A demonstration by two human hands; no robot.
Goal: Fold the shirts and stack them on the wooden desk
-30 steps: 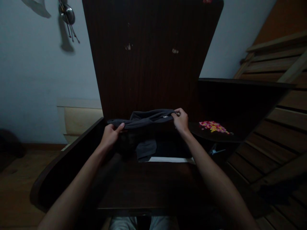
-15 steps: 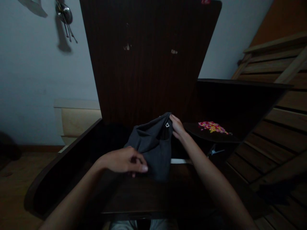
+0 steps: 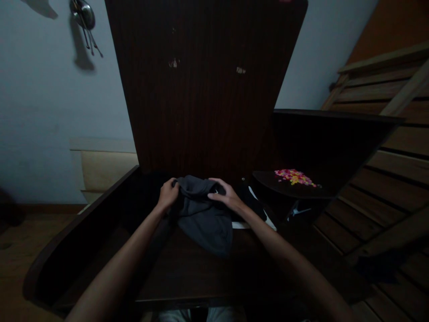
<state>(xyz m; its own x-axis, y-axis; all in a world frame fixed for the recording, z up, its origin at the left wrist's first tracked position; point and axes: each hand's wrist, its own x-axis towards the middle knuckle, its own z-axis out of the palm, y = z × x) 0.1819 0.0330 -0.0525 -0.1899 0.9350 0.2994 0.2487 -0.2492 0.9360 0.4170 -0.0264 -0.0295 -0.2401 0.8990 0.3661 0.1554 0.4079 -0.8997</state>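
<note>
A dark grey garment, its exact kind unclear, hangs in folds over the dark desk between my two hands. My left hand pinches its upper edge at the left. At the upper right, my right hand grips the edge, thumb toward me and fingers partly hidden behind the cloth. A small white mark shows on the fabric beside the right thumb. The lower part of the garment droops toward the desk's front.
Black cloth with white strips lies to the right. Pink and yellow bits cover a rounded corner shelf. A tall dark panel rises behind the desk. Wooden slats stand at far right.
My left hand has moved up from in front of the garment and now grips its left edge. My right hand has come lower and left; more black-and-white cloth shows.
</note>
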